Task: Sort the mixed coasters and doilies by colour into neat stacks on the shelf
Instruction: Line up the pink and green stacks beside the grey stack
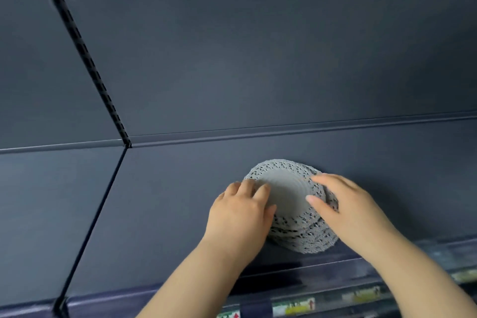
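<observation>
1. We judge that we are tidying the grey pile. Our left hand and right hand flank the stack of doilies, which sits low and centre in the frame on the dark shelf.
2. The right hand lies loose, fingers straight, thumb resting on top. The left hand's fingers bend at the rim (pinching or merely pushing, we cannot tell).
3. The next move probably calls for gentle inward nudges.
4. The doilies look pale grey with lacy edges, and the lower layers slip toward the lower right.
</observation>
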Demonstrator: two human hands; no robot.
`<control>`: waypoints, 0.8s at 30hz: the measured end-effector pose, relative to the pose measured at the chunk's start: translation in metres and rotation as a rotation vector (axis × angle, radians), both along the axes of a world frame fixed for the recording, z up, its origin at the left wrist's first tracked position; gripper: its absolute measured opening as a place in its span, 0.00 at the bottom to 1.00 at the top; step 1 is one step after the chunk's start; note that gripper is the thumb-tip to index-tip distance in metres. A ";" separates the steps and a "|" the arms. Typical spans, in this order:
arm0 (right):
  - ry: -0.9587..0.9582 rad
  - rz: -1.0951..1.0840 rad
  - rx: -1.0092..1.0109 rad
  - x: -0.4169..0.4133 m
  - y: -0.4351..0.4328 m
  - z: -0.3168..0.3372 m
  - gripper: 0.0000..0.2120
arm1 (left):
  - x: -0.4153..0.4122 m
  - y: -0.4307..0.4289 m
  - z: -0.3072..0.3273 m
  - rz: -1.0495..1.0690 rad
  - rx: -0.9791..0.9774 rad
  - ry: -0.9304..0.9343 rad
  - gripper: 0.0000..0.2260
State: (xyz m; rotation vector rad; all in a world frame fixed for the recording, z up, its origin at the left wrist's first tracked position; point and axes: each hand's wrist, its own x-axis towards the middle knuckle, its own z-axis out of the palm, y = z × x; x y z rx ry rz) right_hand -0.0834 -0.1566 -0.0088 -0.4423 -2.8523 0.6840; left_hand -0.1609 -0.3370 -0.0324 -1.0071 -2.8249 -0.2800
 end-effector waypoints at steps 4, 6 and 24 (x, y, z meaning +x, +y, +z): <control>-0.050 -0.045 -0.079 -0.010 0.030 -0.006 0.23 | 0.008 0.013 -0.007 0.109 -0.056 -0.082 0.20; -0.086 -0.061 -0.159 -0.016 0.041 -0.011 0.27 | 0.010 0.016 -0.008 0.119 -0.028 -0.105 0.20; -0.384 0.226 -0.742 -0.060 0.066 0.013 0.10 | 0.017 0.030 -0.005 0.241 -0.056 -0.192 0.22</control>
